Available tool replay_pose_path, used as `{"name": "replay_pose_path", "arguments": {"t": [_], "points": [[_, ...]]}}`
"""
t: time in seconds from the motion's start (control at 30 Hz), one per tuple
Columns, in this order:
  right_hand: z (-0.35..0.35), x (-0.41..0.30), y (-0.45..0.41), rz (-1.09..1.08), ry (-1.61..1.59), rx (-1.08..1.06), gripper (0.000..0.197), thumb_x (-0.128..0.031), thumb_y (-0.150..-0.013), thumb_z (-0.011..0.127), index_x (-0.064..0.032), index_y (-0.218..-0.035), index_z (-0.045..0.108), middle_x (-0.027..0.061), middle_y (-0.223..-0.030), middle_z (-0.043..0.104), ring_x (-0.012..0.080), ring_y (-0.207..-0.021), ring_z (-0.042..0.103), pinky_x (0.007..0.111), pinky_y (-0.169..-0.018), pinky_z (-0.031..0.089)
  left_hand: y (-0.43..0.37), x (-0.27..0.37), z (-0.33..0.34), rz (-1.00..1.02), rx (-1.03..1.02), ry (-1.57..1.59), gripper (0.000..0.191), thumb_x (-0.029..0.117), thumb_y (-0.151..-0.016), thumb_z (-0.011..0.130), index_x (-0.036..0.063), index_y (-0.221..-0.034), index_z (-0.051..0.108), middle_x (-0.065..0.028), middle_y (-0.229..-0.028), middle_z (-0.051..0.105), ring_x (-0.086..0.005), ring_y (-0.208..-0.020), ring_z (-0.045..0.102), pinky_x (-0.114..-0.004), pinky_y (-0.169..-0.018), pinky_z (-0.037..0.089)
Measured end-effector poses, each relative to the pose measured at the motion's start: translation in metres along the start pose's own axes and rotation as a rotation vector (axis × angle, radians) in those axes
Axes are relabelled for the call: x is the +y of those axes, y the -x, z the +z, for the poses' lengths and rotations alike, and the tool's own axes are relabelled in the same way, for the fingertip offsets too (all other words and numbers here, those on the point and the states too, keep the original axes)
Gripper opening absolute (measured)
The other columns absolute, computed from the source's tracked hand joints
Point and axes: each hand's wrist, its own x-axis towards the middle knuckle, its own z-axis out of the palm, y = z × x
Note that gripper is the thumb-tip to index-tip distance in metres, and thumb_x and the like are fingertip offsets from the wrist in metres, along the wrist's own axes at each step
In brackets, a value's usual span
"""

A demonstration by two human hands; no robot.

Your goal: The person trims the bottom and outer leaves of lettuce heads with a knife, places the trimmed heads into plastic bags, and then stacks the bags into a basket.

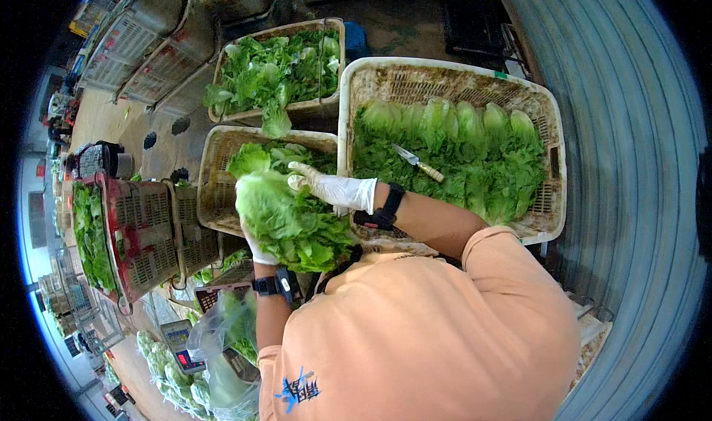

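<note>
A large leafy head of lettuce [278, 215] rests in my left hand [260, 248], which wears a white glove and grips it from the left and below. Leaves hide part of that hand. My right hand [339, 190], also gloved, reaches across the upper right of the lettuce with its fingers apart; whether a fingertip touches a leaf is unclear. Beneath both hands is a dirty plastic crate [217, 198] with loose leaves [289, 153] inside. To the right, a knife [418, 162] with a pale handle lies on lettuce heads [467, 123] packed in a big white crate [450, 65].
Another crate [278, 113] full of leaves [272, 68] stands beyond. At left are a red-rimmed crate [139, 237] of greens and stacked crates [128, 37]. A digital scale [183, 346] and bagged vegetables [172, 374] sit lower left. Corrugated metal sheeting [617, 143] bounds the right.
</note>
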Motion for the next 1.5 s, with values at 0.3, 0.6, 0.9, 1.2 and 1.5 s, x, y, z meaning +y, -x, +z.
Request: {"name": "replay_pose_path", "arguments": {"t": [0.3, 0.6, 0.9, 1.2, 1.5], "points": [[-0.158, 0.137, 0.083, 0.873, 1.22, 0.696, 0.027, -0.031, -0.083, 0.054, -0.0103, -0.087, 0.07, 0.0166, -0.093, 0.067, 0.0333, -0.086, 0.065, 0.044, -0.07, 0.052, 0.078, 0.035, -0.055, 0.264, 0.08, -0.014, 0.083, 0.067, -0.082, 0.046, 0.0144, -0.143, 0.027, -0.0106, -0.143, 0.035, -0.0313, -0.127, 0.038, -0.05, -0.102, 0.037], [-0.177, 0.14, 0.146, 0.568, 1.043, 0.872, 0.029, -0.021, -0.081, 0.055, -0.0052, -0.105, 0.058, 0.0209, -0.092, 0.062, 0.0394, -0.083, 0.059, 0.045, -0.076, 0.046, 0.103, 0.065, 0.032, 0.298, -0.099, -0.364, 0.108, 0.045, -0.061, 0.078, 0.007, -0.143, 0.018, -0.0136, -0.135, 0.04, -0.0274, -0.123, 0.044, -0.039, -0.104, 0.036], [0.014, -0.031, 0.022, -0.413, 0.739, 0.32, 0.024, -0.013, -0.083, 0.059, -0.011, -0.107, 0.06, 0.0063, -0.074, 0.061, 0.0173, -0.064, 0.061, 0.028, -0.058, 0.049, 0.108, 0.06, 0.056, 0.285, -0.127, -0.461, 0.085, 0.032, -0.063, 0.083, 0.0038, -0.131, 0.041, -0.0064, -0.128, 0.048, -0.0182, -0.118, 0.045, -0.032, -0.102, 0.033], [0.074, -0.06, -0.041, -0.778, 1.384, 0.011, 0.02, -0.018, -0.069, 0.067, -0.0153, -0.089, 0.062, 0.0039, -0.065, 0.054, 0.0228, -0.056, 0.059, 0.034, -0.048, 0.048, 0.113, 0.054, 0.036, 0.287, -0.085, -0.431, 0.073, 0.028, -0.069, 0.08, 0.0019, -0.128, 0.046, -0.0056, -0.124, 0.052, -0.017, -0.114, 0.048, -0.032, -0.1, 0.036], [0.063, -0.023, -0.061, -0.496, 1.488, 0.002, 0.015, -0.015, -0.076, 0.062, -0.011, -0.09, 0.06, 0.0093, -0.07, 0.06, 0.0282, -0.064, 0.062, 0.037, -0.054, 0.05, 0.124, 0.045, 0.034, 0.316, -0.077, -0.279, 0.077, 0.026, -0.068, 0.08, 0.0008, -0.13, 0.043, -0.0057, -0.124, 0.053, -0.016, -0.111, 0.05, -0.032, -0.098, 0.037]]}}
